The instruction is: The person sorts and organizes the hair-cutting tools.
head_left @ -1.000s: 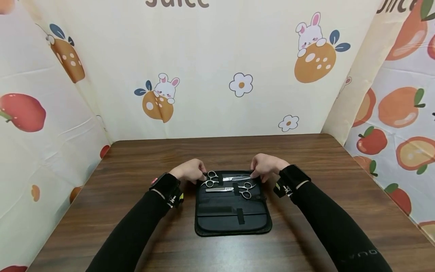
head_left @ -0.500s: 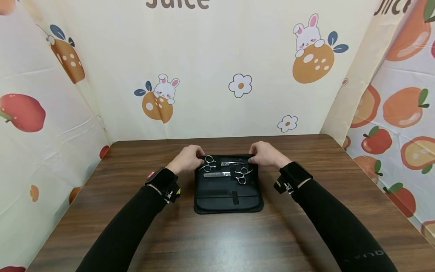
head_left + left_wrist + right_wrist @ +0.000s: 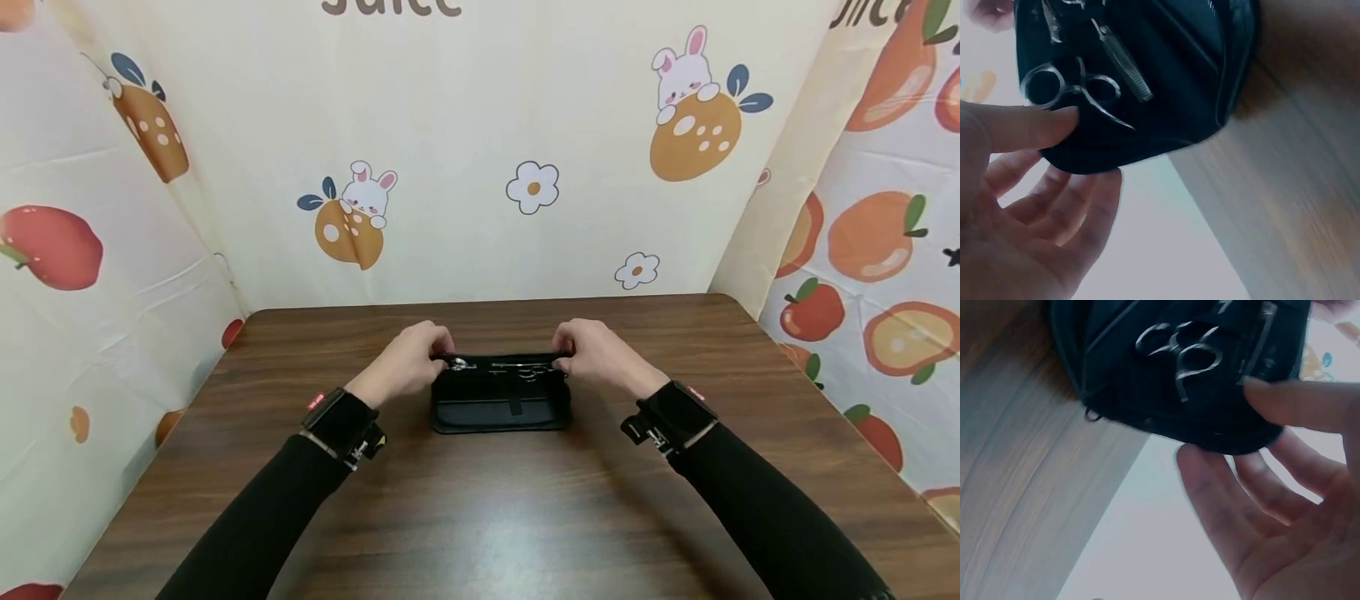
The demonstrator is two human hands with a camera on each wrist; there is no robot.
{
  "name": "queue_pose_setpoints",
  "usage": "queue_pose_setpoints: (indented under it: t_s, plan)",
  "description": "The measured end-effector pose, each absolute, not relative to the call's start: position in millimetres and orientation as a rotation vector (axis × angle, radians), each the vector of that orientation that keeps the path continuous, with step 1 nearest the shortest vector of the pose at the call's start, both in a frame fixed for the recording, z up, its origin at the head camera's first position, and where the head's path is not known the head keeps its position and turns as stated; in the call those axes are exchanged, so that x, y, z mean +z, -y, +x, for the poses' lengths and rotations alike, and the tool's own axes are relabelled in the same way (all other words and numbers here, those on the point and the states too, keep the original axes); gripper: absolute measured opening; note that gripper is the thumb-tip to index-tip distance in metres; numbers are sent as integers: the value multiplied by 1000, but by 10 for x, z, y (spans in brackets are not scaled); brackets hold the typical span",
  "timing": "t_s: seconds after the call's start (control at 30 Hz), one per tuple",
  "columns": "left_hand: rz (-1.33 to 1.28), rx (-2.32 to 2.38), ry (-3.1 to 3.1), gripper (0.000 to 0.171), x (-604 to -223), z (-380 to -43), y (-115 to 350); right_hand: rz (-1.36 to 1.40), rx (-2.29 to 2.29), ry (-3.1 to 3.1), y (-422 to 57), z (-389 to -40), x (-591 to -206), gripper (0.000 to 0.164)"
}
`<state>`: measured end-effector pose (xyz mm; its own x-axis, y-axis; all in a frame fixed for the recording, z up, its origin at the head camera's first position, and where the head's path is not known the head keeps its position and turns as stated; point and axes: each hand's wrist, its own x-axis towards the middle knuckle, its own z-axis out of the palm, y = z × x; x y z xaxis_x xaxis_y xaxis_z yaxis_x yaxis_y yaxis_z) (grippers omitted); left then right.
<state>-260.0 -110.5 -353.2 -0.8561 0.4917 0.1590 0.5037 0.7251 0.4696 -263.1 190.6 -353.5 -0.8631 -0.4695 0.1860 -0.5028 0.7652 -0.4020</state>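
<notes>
A black zip-edged scissor case [image 3: 476, 417] lies unfolded on the table, its far half raised steeply while the near half stays flat. My left hand [image 3: 405, 362] pinches the raised half's left corner, thumb on the inner face and fingers behind. At the opposite corner my right hand [image 3: 603, 360] holds it in the same way. Inside, scissors [image 3: 1079, 89] sit with their finger rings near my left thumb. Beside them shows the toothed blade of thinning shears [image 3: 1124, 62]; their handles [image 3: 1180, 354] appear in the right wrist view. In the head view both tools are strongly foreshortened.
The wooden table [image 3: 480, 508] extends round the case on every side. Behind its far edge hangs a cream printed curtain [image 3: 465, 233], and fruit-patterned cloth [image 3: 870, 275] stands along the right side. Both forearms wear black sleeves and wrist cameras.
Both hands have carried the case's far edge away from me and up, tilting that half until its inside is seen nearly edge-on. The near edge has slid away from me too.
</notes>
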Motion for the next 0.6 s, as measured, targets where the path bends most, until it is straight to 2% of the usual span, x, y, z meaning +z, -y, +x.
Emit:
queue_pose_setpoints:
  t_s: [0.13,0.33,0.6]
  plan:
    - [-927,-773,2953,13,-3566,-2461,1099,882,636,2961,-1906,-2495,-3520,14]
    - [-1017,-745,3052,28,-3638,-2363,1102,965,539,3045,-1889,-2373,-3595,26]
    - [-1015,-543,3084,49,-3825,-2306,1071,1044,501,3121,-1908,-2379,-3829,64]
